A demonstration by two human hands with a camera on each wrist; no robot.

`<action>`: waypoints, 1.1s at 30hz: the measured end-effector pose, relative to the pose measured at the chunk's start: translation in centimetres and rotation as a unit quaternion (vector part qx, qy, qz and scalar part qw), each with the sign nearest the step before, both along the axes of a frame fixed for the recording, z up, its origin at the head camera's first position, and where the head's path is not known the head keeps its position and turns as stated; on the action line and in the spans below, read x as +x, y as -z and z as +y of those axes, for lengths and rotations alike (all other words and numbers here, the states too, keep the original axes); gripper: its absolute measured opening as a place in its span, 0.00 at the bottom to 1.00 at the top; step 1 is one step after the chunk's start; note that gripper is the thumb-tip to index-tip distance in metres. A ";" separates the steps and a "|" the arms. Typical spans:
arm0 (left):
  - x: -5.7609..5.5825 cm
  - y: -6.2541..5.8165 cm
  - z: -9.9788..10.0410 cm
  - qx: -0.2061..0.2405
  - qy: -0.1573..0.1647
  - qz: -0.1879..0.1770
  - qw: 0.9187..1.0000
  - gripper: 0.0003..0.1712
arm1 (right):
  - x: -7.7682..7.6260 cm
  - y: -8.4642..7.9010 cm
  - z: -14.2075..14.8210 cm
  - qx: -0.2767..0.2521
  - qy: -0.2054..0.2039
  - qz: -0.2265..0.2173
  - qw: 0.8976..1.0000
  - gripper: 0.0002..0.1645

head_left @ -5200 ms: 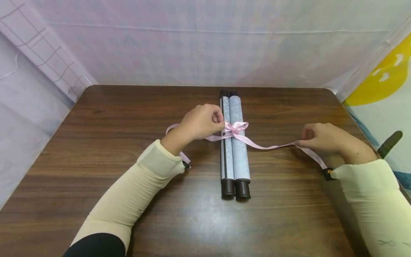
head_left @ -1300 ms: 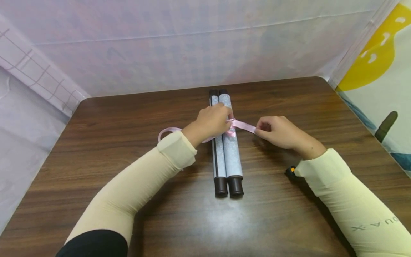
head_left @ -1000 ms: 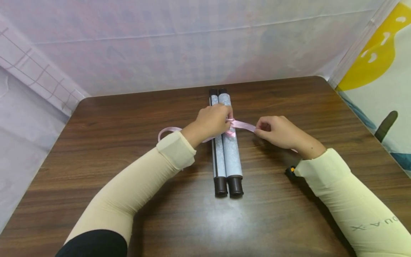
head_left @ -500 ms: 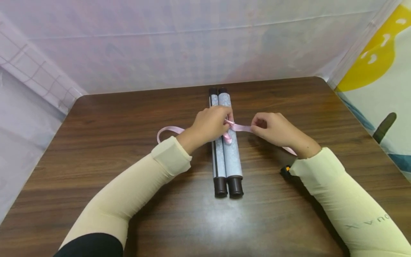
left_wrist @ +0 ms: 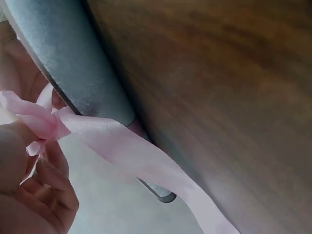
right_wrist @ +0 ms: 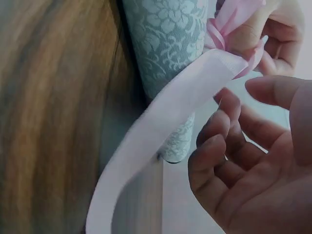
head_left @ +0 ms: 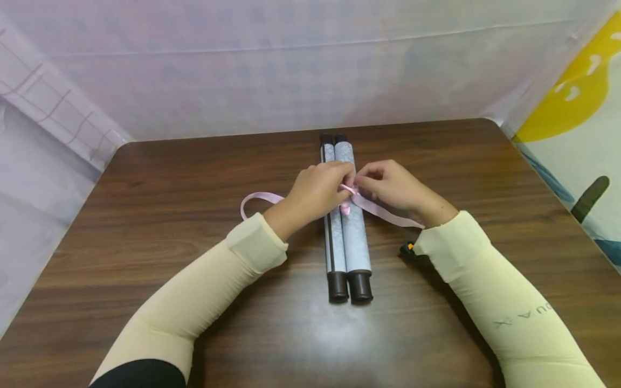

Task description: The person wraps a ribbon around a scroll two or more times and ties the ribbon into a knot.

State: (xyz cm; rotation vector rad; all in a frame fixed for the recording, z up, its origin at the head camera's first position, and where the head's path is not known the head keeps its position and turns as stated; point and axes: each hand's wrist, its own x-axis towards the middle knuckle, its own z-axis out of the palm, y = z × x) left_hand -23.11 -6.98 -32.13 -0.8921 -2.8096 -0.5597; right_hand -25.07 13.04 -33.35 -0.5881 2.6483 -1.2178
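Two pale blue, floral-patterned scrolls [head_left: 356, 237] with dark end knobs lie side by side on the wooden table. A pink ribbon [head_left: 383, 213] is tied around their middle. Over the scrolls, my left hand [head_left: 317, 188] pinches the ribbon near its knot [left_wrist: 46, 122], covering part of it in the head view. My right hand [head_left: 388, 183] is close to the knot from the right. In the right wrist view, its thumb and fingers [right_wrist: 278, 90] stand apart and loosely bent beside the ribbon, holding nothing. One ribbon tail runs slack beneath that hand.
On the left, another ribbon length [head_left: 262, 195] loops over the brown table [head_left: 145, 237]. A small black piece with an orange spot [head_left: 408, 249] sits at the right sleeve cuff. A pale patterned curtain [head_left: 242, 86] stands behind the table's far edge.
My right hand has let go of the ribbon tail and moved left to the knot; the tail now hangs slack. The left hand stays at the knot. Earlier, the bow's right loop was plainly visible.
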 end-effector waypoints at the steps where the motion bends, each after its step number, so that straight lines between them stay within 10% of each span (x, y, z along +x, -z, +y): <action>1: 0.1 0.0 -0.1 -0.001 0.001 0.005 1.000 0.08 | 0.0 0.0 -0.1 -0.004 -0.003 -0.012 1.000 0.15; 13: 0.5 0.4 0.2 -0.018 -0.003 0.011 1.000 0.11 | 0.1 0.6 0.2 -0.048 -0.040 -0.100 0.993 0.13; 24: 0.9 0.6 -0.4 -0.101 -0.085 -0.116 0.985 0.24 | 0.4 1.2 0.0 -0.040 -0.042 -0.072 0.996 0.08; 33: 1.5 0.2 -0.9 -0.115 -0.057 -0.150 0.980 0.25 | 0.2 0.7 -0.2 -0.062 -0.036 -0.086 0.994 0.10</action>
